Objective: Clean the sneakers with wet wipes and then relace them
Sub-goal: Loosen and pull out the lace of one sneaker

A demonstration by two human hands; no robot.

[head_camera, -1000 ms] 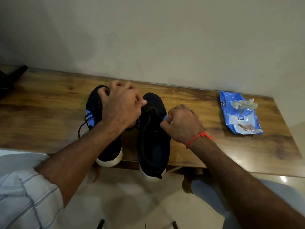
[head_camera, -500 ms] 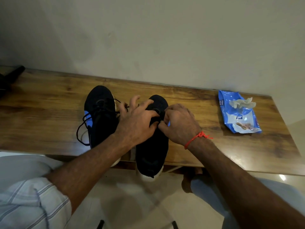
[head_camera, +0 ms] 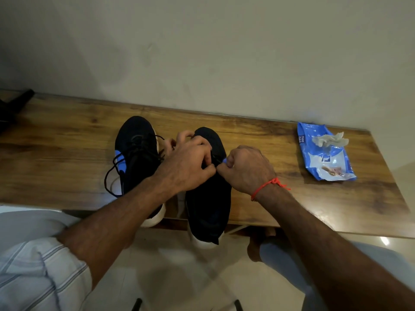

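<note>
Pinching the black lace of the right-hand black knit sneaker (head_camera: 208, 198) with left hand (head_camera: 187, 166) and right hand (head_camera: 247, 169), both sneakers side by side on brown wooden table (head_camera: 269, 198), heels overhanging the near edge, blue wet-wipe pack (head_camera: 323, 153) well to the right

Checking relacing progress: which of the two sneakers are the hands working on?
The right-hand sneaker, nearer the wipes pack. The left hand and right hand meet over its laces; the other sneaker lies untouched, lace trailing loose.
</note>
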